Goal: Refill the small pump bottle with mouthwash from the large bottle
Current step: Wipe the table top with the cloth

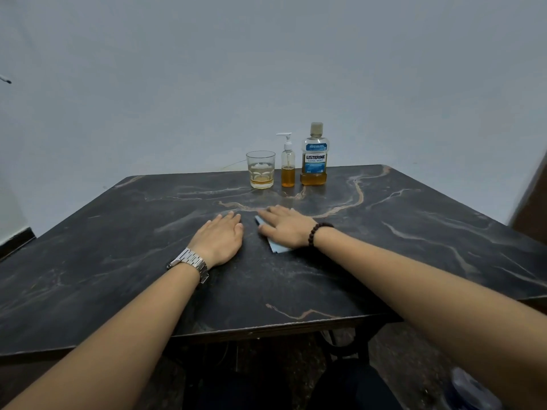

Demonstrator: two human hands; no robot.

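Clear plastic pump bottle (288,168) and large bottle (314,156) stand upright on dark marbled table (118,261); left hand (219,239) flat, right hand (285,226) flat on blue cloth (276,247).

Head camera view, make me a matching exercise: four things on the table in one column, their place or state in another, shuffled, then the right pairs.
Things:
1. glass
2. small pump bottle
3. large bottle
4. blue cloth

Places or states:
A. under the right hand
B. middle of the row, white pump on
C. leftmost in the row, a little amber liquid
D. rightmost, cap on, blue label

Pairs: 1-C, 2-B, 3-D, 4-A
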